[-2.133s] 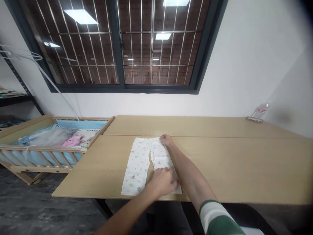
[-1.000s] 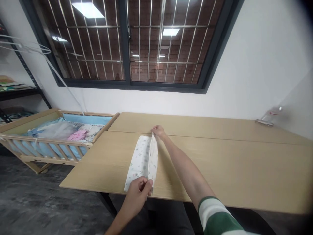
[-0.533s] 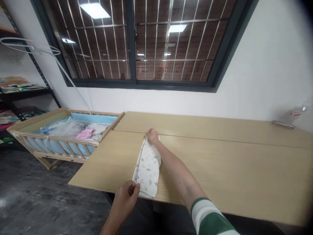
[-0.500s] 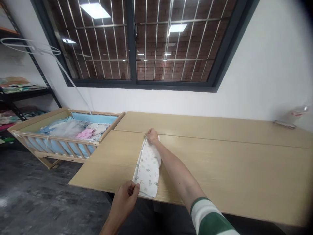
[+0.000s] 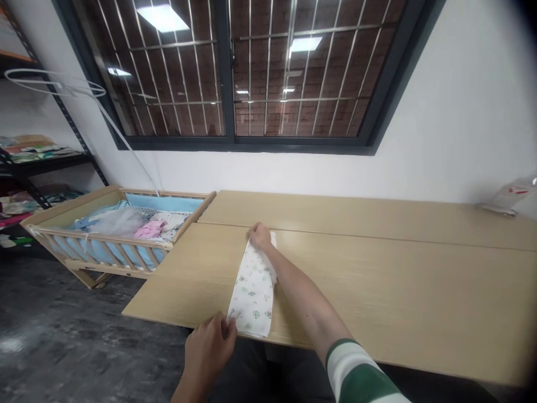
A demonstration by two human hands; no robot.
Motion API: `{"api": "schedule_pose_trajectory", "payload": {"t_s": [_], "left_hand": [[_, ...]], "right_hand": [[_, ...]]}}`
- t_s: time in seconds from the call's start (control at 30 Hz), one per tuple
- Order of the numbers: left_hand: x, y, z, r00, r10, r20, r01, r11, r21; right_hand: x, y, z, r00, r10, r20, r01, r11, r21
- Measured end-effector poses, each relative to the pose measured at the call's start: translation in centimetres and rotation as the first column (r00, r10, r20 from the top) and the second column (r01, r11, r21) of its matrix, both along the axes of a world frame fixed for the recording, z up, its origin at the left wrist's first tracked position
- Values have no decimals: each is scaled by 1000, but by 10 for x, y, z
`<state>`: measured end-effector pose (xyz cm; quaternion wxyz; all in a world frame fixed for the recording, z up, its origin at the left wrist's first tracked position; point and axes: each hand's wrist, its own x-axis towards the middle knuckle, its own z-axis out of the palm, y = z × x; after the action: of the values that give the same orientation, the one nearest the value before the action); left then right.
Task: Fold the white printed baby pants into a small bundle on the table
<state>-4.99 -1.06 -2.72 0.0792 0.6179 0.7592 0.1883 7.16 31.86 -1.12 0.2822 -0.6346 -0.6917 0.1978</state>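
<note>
A folded white cloth [image 5: 252, 294] with a small printed pattern lies lengthwise on the wooden table [image 5: 377, 291], reaching close to its front edge. My right hand [image 5: 260, 235] is closed on the far left corner of the cloth, and its forearm crosses over the cloth's right side. At the near left corner, my left hand [image 5: 212, 342] pinches the cloth's edge between thumb and fingers. The exact grip of both hands is partly hidden by the knuckles.
Left of the table stands a wooden crib [image 5: 104, 246] with blue lining, netting and pink and white fabrics. Behind it, a dark shelf [image 5: 46, 158] holds stacked cloths. A clear plastic bag [image 5: 514, 196] lies at the far right by the wall, below a barred window [image 5: 232, 143].
The cloth's left edges, earlier visibly layered, now line up more evenly. My left hand has rolled so its back faces up more. My right hand stays at the far corner.
</note>
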Motion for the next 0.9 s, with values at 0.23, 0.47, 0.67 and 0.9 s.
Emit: {"api": "schedule_pose_trajectory", "payload": {"t_s": [0.23,0.47,0.67,0.9], "left_hand": [[32,-19,-7,955,-271,-123,298,860,414],[47,-28,-40,872,-275,-404,448,780,437],[44,-34,-53,836,-210,-507,459,774,436],[48,-36,-48,818,-189,-543,470,764,442]], "right_hand": [[5,-53,17,959,284,-6,-282,955,93],[20,-174,29,440,889,127,-896,425,131],[39,-225,30,255,963,87,-965,260,-46],[51,-208,6,281,951,131,-942,300,-153]]}}
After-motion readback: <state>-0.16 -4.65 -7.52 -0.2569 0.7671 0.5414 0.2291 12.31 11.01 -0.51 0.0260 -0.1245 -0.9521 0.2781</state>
